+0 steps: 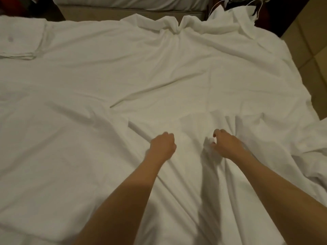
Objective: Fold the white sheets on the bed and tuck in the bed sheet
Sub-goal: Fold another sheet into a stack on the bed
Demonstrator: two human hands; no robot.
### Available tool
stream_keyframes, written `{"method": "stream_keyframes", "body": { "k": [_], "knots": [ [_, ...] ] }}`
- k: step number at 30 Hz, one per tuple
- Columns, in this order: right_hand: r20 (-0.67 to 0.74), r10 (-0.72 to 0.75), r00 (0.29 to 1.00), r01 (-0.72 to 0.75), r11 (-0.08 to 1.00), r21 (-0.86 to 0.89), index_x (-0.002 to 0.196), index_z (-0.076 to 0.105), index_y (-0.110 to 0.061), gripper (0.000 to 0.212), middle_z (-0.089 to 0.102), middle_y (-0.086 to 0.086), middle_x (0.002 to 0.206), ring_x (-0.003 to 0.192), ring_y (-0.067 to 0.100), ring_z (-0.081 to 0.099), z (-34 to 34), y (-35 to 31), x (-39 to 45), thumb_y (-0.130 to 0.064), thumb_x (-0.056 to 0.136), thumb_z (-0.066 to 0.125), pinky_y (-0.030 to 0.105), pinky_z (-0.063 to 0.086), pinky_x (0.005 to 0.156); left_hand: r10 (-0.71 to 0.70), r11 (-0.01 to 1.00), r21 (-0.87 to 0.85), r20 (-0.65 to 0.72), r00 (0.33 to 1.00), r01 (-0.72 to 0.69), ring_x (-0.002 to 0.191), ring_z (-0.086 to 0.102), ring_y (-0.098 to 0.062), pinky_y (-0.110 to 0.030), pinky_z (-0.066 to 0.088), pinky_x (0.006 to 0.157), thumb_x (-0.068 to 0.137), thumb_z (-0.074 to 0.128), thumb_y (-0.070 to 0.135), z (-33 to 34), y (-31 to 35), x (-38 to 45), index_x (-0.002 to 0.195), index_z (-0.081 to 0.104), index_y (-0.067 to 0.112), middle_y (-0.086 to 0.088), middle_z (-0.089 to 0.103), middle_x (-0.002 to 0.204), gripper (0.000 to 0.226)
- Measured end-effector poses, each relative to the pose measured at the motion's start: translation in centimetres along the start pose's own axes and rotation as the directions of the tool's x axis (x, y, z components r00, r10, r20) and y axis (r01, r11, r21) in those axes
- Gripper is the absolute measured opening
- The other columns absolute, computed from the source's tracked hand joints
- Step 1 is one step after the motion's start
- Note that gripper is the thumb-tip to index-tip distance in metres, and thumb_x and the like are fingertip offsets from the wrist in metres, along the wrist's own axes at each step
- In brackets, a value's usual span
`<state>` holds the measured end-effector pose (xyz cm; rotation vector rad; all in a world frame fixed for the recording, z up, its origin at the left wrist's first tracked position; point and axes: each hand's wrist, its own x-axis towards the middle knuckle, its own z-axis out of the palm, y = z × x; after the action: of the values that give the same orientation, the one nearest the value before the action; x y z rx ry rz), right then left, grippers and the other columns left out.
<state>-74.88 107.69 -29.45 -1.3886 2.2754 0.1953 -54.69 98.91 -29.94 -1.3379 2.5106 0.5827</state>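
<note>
A large white sheet (177, 71) lies spread and wrinkled over the bed, bunched at its far edge. My left hand (163, 145) is low in the middle with its fingers curled into the cloth, and creases run out from it. My right hand (225, 145) sits beside it to the right, fingers and thumb curled, pinching a raised fold of the same sheet. A folded white sheet (19, 39) lies flat at the far left of the bed.
A second bed with a beige base (123, 12) stands beyond the far edge. Tan floor tiles (311, 41) show at the right. White cables and dark items (247, 2) sit at the top right corner.
</note>
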Motion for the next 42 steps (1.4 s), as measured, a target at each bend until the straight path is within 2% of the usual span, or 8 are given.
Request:
{"method": "stream_keyframes", "body": {
  "k": [8, 12, 16, 21, 27, 34, 38, 42],
  "knots": [
    [-0.100, 0.002, 0.995, 0.008, 0.995, 0.095, 0.139, 0.032, -0.009, 0.046, 0.035, 0.010, 0.143, 0.100, 0.035, 0.060, -0.4, 0.8, 6.8, -0.015, 0.096, 0.048, 0.038, 0.043, 0.072, -0.067, 0.997, 0.040, -0.023, 0.997, 0.068, 0.097, 0.058, -0.029, -0.033, 0.039, 0.070, 0.095, 0.042, 0.015, -0.2, -1.4, 7.5, 0.125, 0.045, 0.010, -0.008, 0.043, 0.127, 0.031],
    [-0.072, 0.104, 0.992, -0.097, 0.991, 0.089, 0.145, 0.022, -0.012, 0.057, 0.009, 0.010, 0.159, 0.110, 0.041, 0.056, -0.8, 1.7, 9.5, -0.008, 0.094, 0.047, 0.042, 0.045, 0.084, -0.170, 0.985, 0.012, 0.000, 0.985, 0.170, 0.101, 0.060, -0.033, -0.037, 0.045, 0.080, 0.096, 0.044, 0.018, 0.4, -3.6, 9.3, 0.138, 0.032, 0.011, -0.011, 0.034, 0.137, 0.045],
    [-0.008, 0.136, 0.991, -0.135, 0.986, 0.101, 0.139, 0.030, -0.013, 0.052, 0.043, 0.015, 0.136, 0.112, 0.041, 0.055, -0.7, 3.8, 12.1, -0.016, 0.091, 0.050, 0.044, 0.042, 0.092, -0.230, 0.973, 0.023, 0.106, 0.967, 0.229, 0.105, 0.058, -0.034, -0.038, 0.044, 0.084, 0.099, 0.041, 0.030, 0.6, -4.8, 10.9, 0.130, 0.033, 0.007, -0.016, 0.049, 0.124, 0.039],
    [-0.006, 0.062, 0.998, -0.061, 0.989, 0.135, 0.103, 0.060, -0.013, 0.017, 0.063, 0.016, 0.112, 0.103, 0.035, 0.059, 0.1, 6.8, 14.1, -0.024, 0.092, 0.053, 0.036, 0.044, 0.082, -0.217, 0.976, 0.009, 0.128, 0.968, 0.217, 0.109, 0.055, -0.034, -0.036, 0.042, 0.086, 0.103, 0.032, 0.029, 0.5, -2.8, 13.2, 0.117, 0.049, 0.008, -0.016, 0.058, 0.118, 0.031],
    [-0.038, 0.142, 0.989, -0.141, 0.989, 0.035, 0.094, 0.061, -0.015, 0.008, 0.062, 0.022, 0.113, 0.105, 0.042, 0.057, -4.9, 14.1, 15.6, -0.020, 0.089, 0.059, 0.041, 0.045, 0.087, -0.057, 0.974, -0.222, -0.063, 0.996, 0.042, 0.118, 0.046, -0.030, -0.033, 0.032, 0.093, 0.105, 0.027, 0.021, -2.2, 4.6, 16.8, 0.124, 0.046, 0.000, -0.015, 0.050, 0.126, 0.034],
    [-0.095, 0.299, 0.949, -0.301, 0.954, 0.003, 0.060, 0.048, -0.017, 0.031, 0.057, 0.016, 0.076, 0.078, 0.039, 0.062, -9.3, 21.5, 18.2, -0.024, 0.085, 0.066, 0.038, 0.050, 0.072, 0.031, 0.973, -0.217, -0.225, 0.974, -0.082, 0.086, 0.055, -0.032, -0.035, 0.036, 0.071, 0.104, 0.033, 0.024, -2.6, 11.5, 22.4, 0.102, 0.049, 0.005, -0.011, 0.051, 0.103, 0.025],
    [-0.074, 0.319, 0.945, -0.322, 0.946, -0.032, 0.070, 0.052, -0.013, 0.023, 0.059, 0.018, 0.085, 0.086, 0.040, 0.061, -8.3, 21.8, 18.7, -0.024, 0.089, 0.059, 0.039, 0.050, 0.080, 0.026, 0.968, -0.241, -0.197, 0.980, -0.074, 0.087, 0.056, -0.031, -0.032, 0.034, 0.069, 0.104, 0.035, 0.022, -0.4, 11.8, 23.9, 0.103, 0.049, 0.003, -0.013, 0.050, 0.106, 0.024],
    [-0.103, 0.305, 0.947, -0.308, 0.951, -0.012, 0.098, 0.059, -0.004, 0.017, 0.060, 0.025, 0.106, 0.100, 0.043, 0.058, -5.7, 21.4, 18.3, -0.017, 0.093, 0.048, 0.043, 0.045, 0.085, 0.049, 0.954, -0.297, -0.004, 0.999, -0.048, 0.119, 0.047, -0.031, -0.036, 0.037, 0.096, 0.100, 0.043, 0.019, 1.6, 11.8, 24.6, 0.122, 0.049, 0.002, -0.015, 0.045, 0.131, 0.029]
  ]
}}
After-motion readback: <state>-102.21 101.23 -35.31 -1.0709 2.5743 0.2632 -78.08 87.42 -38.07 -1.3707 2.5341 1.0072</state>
